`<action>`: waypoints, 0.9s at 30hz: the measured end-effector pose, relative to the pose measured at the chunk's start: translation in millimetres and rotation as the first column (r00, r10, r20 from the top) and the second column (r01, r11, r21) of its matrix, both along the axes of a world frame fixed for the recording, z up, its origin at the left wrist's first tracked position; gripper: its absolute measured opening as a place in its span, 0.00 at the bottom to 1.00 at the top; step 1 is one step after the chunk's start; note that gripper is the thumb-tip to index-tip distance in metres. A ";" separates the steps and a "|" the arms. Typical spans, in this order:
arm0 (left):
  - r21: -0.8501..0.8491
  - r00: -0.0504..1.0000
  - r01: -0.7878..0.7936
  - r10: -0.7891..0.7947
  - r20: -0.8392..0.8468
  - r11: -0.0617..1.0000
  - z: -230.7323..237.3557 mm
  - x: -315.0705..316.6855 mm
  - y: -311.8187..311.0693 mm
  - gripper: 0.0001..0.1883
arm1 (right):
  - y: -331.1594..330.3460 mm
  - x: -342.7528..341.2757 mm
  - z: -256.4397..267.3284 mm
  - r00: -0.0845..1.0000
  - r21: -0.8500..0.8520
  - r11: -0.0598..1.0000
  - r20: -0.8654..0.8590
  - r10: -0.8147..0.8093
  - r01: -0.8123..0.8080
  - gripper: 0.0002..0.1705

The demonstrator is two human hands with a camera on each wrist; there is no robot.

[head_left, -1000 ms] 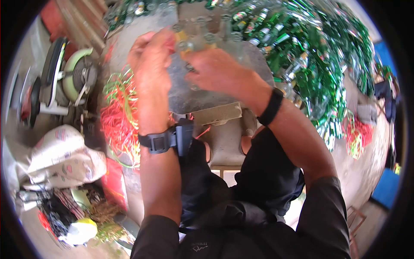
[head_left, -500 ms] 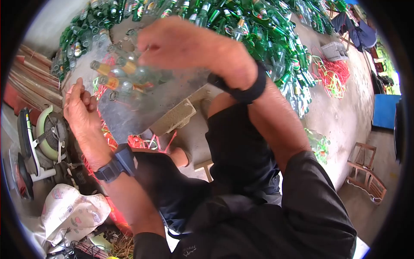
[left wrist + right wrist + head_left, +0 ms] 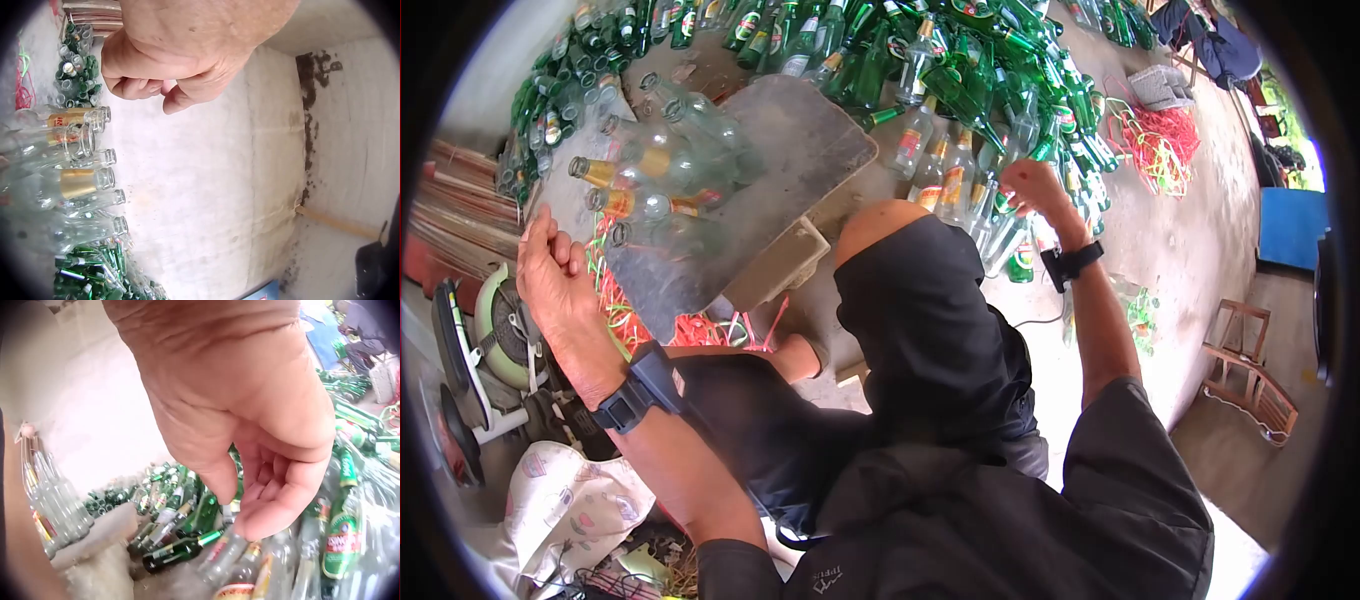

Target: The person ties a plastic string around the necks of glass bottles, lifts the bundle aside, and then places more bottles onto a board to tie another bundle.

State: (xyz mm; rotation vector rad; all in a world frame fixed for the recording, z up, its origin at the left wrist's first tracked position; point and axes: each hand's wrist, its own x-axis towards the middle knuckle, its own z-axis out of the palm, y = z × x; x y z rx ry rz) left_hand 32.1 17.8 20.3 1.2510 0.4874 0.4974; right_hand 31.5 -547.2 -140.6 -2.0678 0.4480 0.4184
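In the head view my left hand (image 3: 560,290) is off the left edge of a grey tabletop, its fingers loosely bent and holding nothing. Several clear glass bottles (image 3: 645,205) stand on that tabletop (image 3: 800,130), some with gold neck labels. The left wrist view has their necks (image 3: 103,178) below the left hand (image 3: 194,56). Out to the right, my right hand (image 3: 1040,190) hangs over a heap of bottles with its fingers bent. Seen from the right wrist, thumb and fingers (image 3: 269,512) stand apart, nothing between them, close above clear bottles (image 3: 240,575) with labels.
Green bottles (image 3: 870,70) are heaped behind and to the right of the tabletop. Red plastic strips (image 3: 1165,145) lie beyond the heap. At the left are a pale green wheeled machine (image 3: 505,330) and a white sack (image 3: 565,510). A wooden frame (image 3: 1250,380) stands far right.
Both hands have parted from the bottles on the tabletop. The left went to the left edge; the right swung across to the heap on the right. The head view has turned rightward.
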 end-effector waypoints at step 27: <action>0.091 0.997 0.045 -0.038 -0.073 0.995 -10.6 10.7 7.6 0.08 | -40.3 -2.0 -153.0 0.996 -0.322 0.944 -0.080 0.048 -0.071 0.31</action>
